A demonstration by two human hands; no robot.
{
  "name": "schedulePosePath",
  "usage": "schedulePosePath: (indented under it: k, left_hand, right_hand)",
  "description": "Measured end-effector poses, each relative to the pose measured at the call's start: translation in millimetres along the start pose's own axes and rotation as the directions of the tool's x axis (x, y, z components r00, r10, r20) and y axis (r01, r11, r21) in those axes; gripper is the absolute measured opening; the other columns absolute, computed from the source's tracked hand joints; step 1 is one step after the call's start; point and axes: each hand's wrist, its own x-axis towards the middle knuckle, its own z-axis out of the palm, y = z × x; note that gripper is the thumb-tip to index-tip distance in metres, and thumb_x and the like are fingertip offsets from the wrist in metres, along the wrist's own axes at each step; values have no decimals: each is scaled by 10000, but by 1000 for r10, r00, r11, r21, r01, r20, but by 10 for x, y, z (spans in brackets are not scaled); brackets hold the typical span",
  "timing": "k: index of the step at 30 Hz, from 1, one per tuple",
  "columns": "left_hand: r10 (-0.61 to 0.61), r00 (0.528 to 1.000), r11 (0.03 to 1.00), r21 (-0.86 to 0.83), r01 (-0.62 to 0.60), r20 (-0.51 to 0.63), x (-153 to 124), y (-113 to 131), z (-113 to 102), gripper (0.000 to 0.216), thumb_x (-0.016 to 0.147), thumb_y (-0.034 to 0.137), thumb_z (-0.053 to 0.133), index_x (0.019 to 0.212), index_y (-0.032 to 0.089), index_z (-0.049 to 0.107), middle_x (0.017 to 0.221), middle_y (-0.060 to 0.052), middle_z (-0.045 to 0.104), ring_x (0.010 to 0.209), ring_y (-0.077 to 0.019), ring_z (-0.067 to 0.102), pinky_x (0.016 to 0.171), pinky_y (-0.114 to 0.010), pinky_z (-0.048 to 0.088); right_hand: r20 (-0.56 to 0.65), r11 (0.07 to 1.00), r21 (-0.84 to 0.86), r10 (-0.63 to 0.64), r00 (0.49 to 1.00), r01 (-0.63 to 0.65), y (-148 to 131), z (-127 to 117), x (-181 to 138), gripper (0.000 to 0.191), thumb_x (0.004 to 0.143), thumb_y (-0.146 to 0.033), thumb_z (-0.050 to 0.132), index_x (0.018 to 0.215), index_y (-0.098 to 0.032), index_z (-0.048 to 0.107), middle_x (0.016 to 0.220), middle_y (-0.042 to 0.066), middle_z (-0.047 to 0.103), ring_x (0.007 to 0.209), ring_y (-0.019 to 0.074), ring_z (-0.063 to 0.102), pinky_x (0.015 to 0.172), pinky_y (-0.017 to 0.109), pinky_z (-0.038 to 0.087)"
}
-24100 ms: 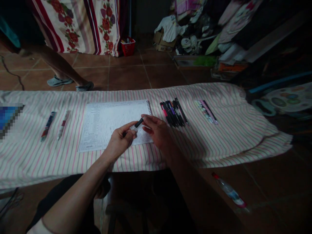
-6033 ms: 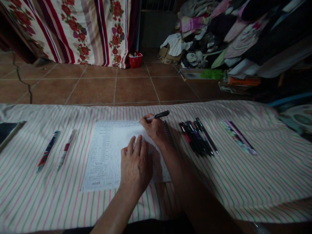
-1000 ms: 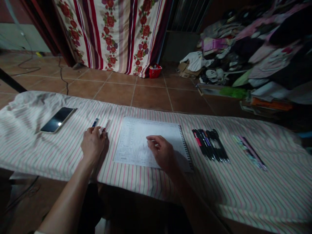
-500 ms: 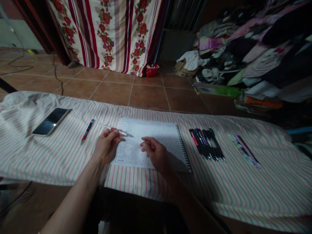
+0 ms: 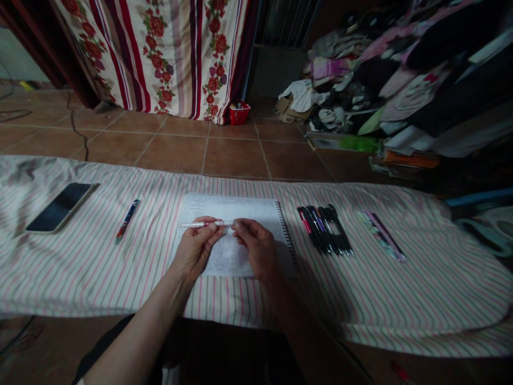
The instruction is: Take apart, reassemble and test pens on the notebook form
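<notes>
A pale, see-through pen (image 5: 192, 225) with a red part lies level between my hands, above the notebook. My left hand (image 5: 194, 248) is closed around its middle, thumb and fingers pinching the barrel. At its right end, my right hand (image 5: 258, 246) has the fingertips pressed together on the tip. Whether a small part sits inside that pinch is hidden. Beneath both hands rests an open spiral notebook (image 5: 256, 208) with writing on its page and the coil along the right.
On the striped cloth (image 5: 152, 278), a dark patterned pen (image 5: 128, 220) and a phone (image 5: 60, 207) lie to the left. Several dark pens (image 5: 326, 230) form a row right of the notebook, with purple and pale pens (image 5: 385, 235) beyond. A red basket (image 5: 239, 114) stands on the floor.
My right hand has come to the pen's tip and closed on it. The pen, in my left hand, has turned level and come over the notebook. The view has shifted right.
</notes>
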Motion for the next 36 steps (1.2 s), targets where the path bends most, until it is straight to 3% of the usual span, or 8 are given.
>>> schedulePosePath:
  k: [5,12,20,24,27,29,32,36]
  left_hand:
    - [-17,1000,1000,-15,18,23,-2,-107,82,148,664,46,718,792,104,673,850,-79,725,815,-148,698,826,-229,551]
    - [73,994,997,16,-74,84,-26,-164,207,234,562,125,821,769,108,712,859,-78,736,815,-157,693,863,-264,538]
    - [72,997,995,-73,-73,-18,-2,-276,274,212,567,141,824,729,76,703,760,-74,725,752,-161,703,823,-249,555]
    - [59,998,993,-99,-62,-29,17,-238,278,147,609,80,783,729,78,696,771,-74,725,749,-144,703,822,-233,554]
    - [76,997,995,-57,-77,-11,21,-187,258,184,586,93,799,742,90,700,783,-74,733,761,-140,701,825,-225,545]
    - [98,995,995,-14,-98,13,20,-172,234,225,562,131,824,750,95,704,788,-74,736,766,-145,701,831,-233,541]
    - [116,993,992,46,-117,36,15,-184,191,273,550,182,843,776,103,711,802,-77,740,768,-147,699,825,-236,538]
    - [105,994,990,87,-108,35,19,-206,149,274,554,198,842,780,110,714,802,-72,740,764,-146,698,830,-248,535]
  right_hand:
    - [-44,989,109,108,993,-103,-23,-70,10,289,606,-433,772,757,-201,689,738,-5,675,635,85,547,579,211,414]
    - [-27,987,113,120,992,-116,-101,-160,63,323,548,-428,799,717,-175,693,688,4,658,592,81,491,527,215,356]
    - [-72,995,90,-35,997,42,-47,-164,104,217,598,-372,759,666,-183,675,557,-42,538,556,83,410,568,258,322]
    - [34,995,52,-84,996,83,-106,-173,84,234,645,-368,735,807,-203,709,604,-44,544,583,86,431,582,252,343]
    - [72,996,90,-2,997,-4,-146,-197,70,403,645,-422,746,1003,-253,672,749,-24,632,673,107,525,614,248,397]
    - [71,992,104,63,996,-70,-145,-215,76,402,639,-497,737,932,-230,667,795,1,662,684,113,546,604,246,409]
    - [58,997,-30,66,996,-65,-115,-240,103,380,629,-540,725,674,-173,636,703,21,650,603,100,505,547,241,377]
    - [67,990,-138,20,998,-11,-106,-242,107,323,670,-488,698,641,-173,632,666,10,626,592,100,487,558,251,373]
